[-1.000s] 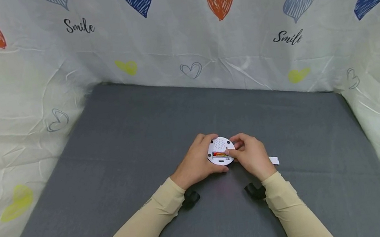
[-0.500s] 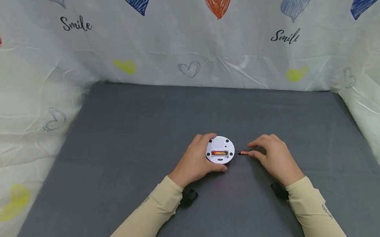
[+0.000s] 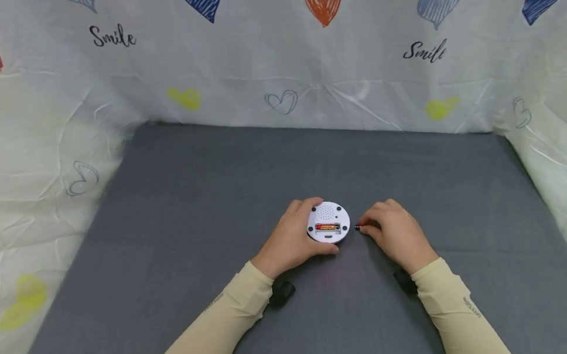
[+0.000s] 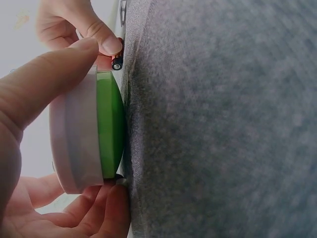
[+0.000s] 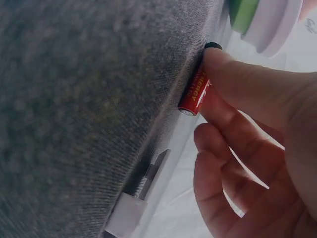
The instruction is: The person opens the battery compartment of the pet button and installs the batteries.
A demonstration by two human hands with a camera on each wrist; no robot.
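Note:
A round white device (image 3: pixel 333 212), perforated on its upper face, has a small battery (image 3: pixel 327 227) in its uncovered compartment. My left hand (image 3: pixel 291 240) grips its rim, fingers on the far side and thumb on the near side. The left wrist view reveals a green part (image 4: pixel 110 126) on the device's underside, close to the grey cloth. Just right of the device, my right hand (image 3: pixel 396 235) pinches a loose red-and-black battery (image 5: pixel 197 91) between thumb and fingers, low over the cloth. Only its dark end shows in the head view.
A white piece (image 5: pixel 127 214) with a narrow greyish part lies on the cloth beneath my right hand in the right wrist view; the hand hides it from the head view. The grey table (image 3: pixel 240 170) meets white heart-printed curtains (image 3: pixel 246 46) at its back and sides.
My right hand has left the device's compartment and moved right to the loose battery. Its fingers have since closed around more of that battery and shifted slightly left. My left hand keeps its grip.

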